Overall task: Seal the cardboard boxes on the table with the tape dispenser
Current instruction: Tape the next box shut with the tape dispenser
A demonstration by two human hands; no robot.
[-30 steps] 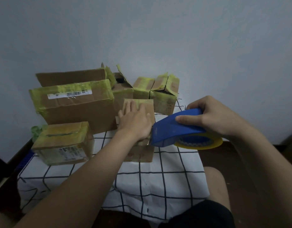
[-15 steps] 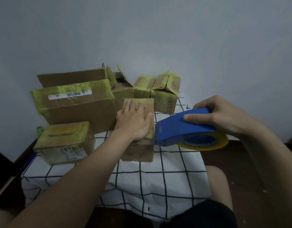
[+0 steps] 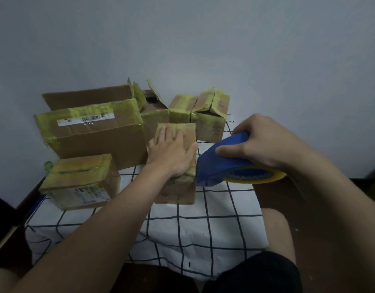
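drawn back toward the small box (image 3: 178,193), the right hand (image 3: 260,144) grips the tape dispenser (image 3: 220,166), nose at its 3 o'clock edge, while the flat left hand (image 3: 171,155) pins its top for taping, mid-tabletop (image 3: 224,218).

The left arm reaches forward from the lower left, and the left hand (image 3: 171,153) lies palm down, fingers straight and slightly spread, pressing flat on top of the small cardboard box (image 3: 178,193). The right arm comes in from the lower right with the wrist turned inward. The right hand (image 3: 256,144) grips the blue tape dispenser (image 3: 218,166) from above, fingers curled over its far side and the thumb laid along its near side. A bare knee (image 3: 275,229) shows below the right forearm.
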